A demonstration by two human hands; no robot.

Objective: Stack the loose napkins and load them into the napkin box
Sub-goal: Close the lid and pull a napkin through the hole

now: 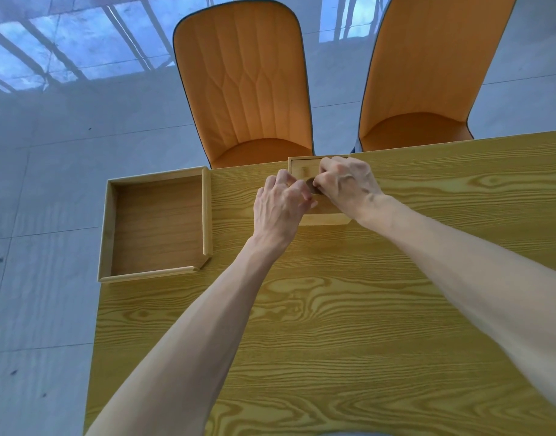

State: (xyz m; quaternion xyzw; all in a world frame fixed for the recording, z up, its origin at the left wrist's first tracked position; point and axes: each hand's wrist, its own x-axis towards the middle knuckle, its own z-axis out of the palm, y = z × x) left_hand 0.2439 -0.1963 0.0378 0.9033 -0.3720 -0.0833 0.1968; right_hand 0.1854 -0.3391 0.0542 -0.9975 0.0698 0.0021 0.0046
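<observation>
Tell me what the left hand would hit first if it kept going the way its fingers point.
The left hand points up and right, at the right hand over the napkin box. It probably meets those fingers first; depth is unclear.

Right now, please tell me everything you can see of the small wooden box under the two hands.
The napkin box is small, of pale wood, and stands flat at the table's far edge, before the chairs. A dark opening shows in its top. The left hand and right hand rest on it, fingers at the opening, hiding most of it. No napkin is visible.
</observation>
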